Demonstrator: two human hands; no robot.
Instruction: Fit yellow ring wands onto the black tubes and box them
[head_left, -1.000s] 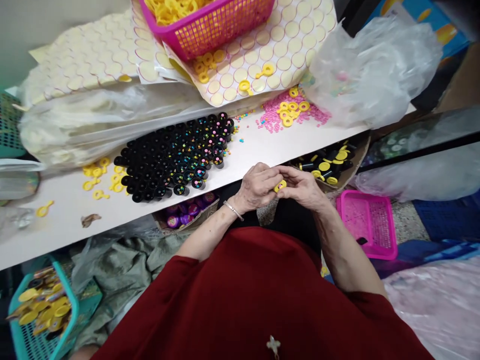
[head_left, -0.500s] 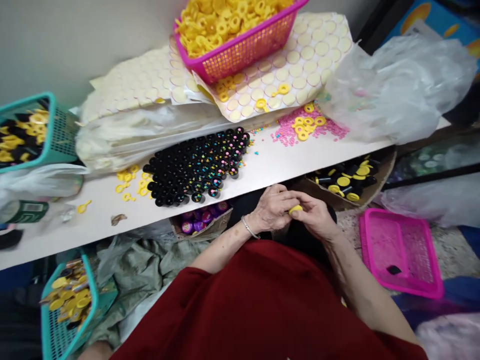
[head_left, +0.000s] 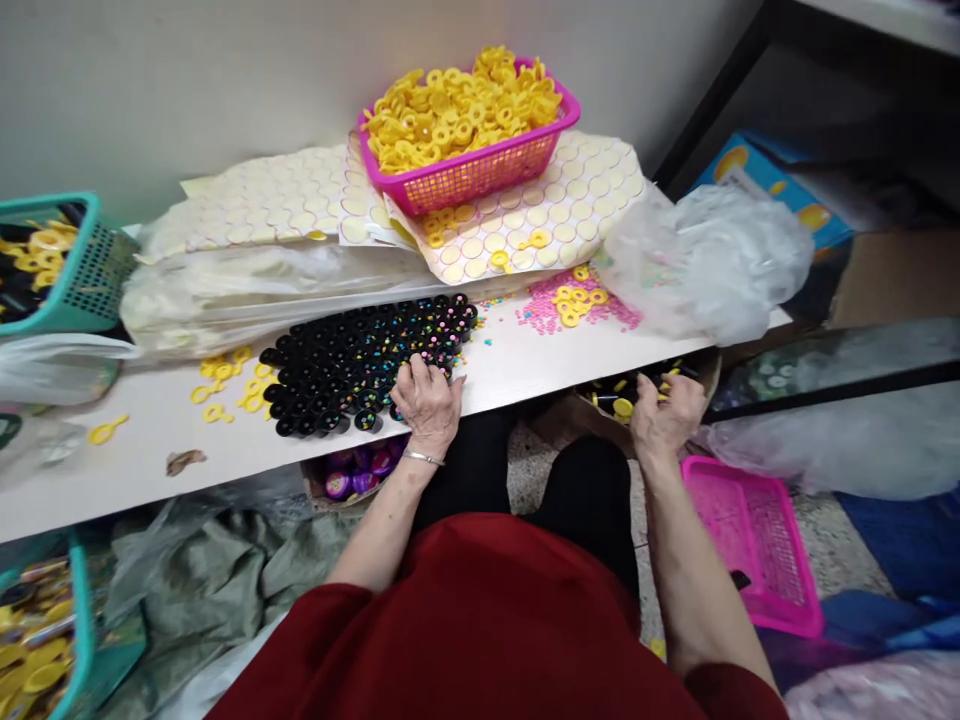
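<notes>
**Your left hand at the black cups, your right hand over the carton**

Your hands are well apart. The left one is at the front right of the black cups, which stand packed together on the white tabletop. Its fingers are curled downward over the nearest cups; you cannot tell from this view whether they hold one. A silvery bracelet circles that wrist.

Your right hand reaches over the carton just below the tabletop's front edge. Its fingers are bent down among the black tubes with yellow caps, and their grip is hidden, so whether they hold anything cannot be told.

Small coloured beads show in many of the cups towards the right, while those at the left look dark inside. Beyond them, pink beads are spread near the clear plastic bag, with a few yellow rings lying on top. More yellow pieces lie just left of the cups. At the back, a pink basket heaped with yellow pieces sits on sheets printed with circles. Purple items fill a box under your left forearm.
</notes>
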